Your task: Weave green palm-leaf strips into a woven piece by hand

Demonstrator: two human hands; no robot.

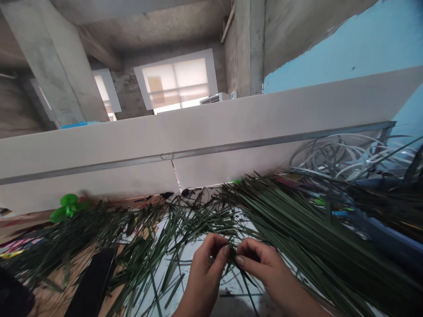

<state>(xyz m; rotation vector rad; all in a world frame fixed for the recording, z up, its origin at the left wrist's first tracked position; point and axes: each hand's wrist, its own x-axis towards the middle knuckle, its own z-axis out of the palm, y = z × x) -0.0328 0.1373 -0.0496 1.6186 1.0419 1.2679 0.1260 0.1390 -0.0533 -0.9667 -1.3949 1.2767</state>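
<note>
Close together over the white tabletop (194, 248), both my hands pinch a small piece of green leaf strip (232, 252). My left hand (208, 268) has thumb and index finger pressed on its left side. On the other side, my right hand (264, 264) grips it the same way. Thin strip ends hang below the fingers; the shape between the fingertips is mostly hidden. Right of my right hand lies a thick bundle of long green leaves (304, 224). Cut green leaf strips (145, 264) are strewn left of my left hand.
A black phone-like slab (92, 281) lies at the left, near a bright green plastic object (68, 208). A white partition (211, 141) stands behind the table. Coiled pale strips (333, 154) and a blue-grey bin (393, 233) are at the right.
</note>
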